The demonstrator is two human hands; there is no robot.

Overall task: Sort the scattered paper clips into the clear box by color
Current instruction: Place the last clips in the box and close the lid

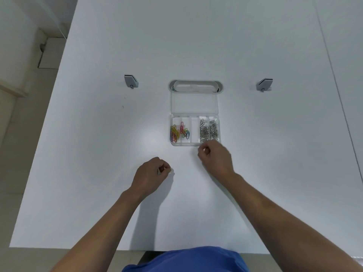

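A clear box point(194, 143) with its lid point(194, 103) swung open toward the far side lies on the white table point(98, 154). Coloured paper clips point(178, 131) fill its two left compartments, silver paper clips point(209, 129) fill the two right ones, and the middle compartment looks bare. My right hand point(215, 157) hovers at the box's near right corner with fingers curled; whether it holds a clip is hidden. My left hand point(151, 174) rests on the table nearer me, left of the box, fingers curled with the tips pinched together, any clip there too small to tell.
Two grey fittings point(131, 81) point(264, 84) stand on the table left and right of an oval cable slot point(196, 85) behind the lid. Two tiny specks point(123, 107) lie far left. The table's left edge drops to the floor.
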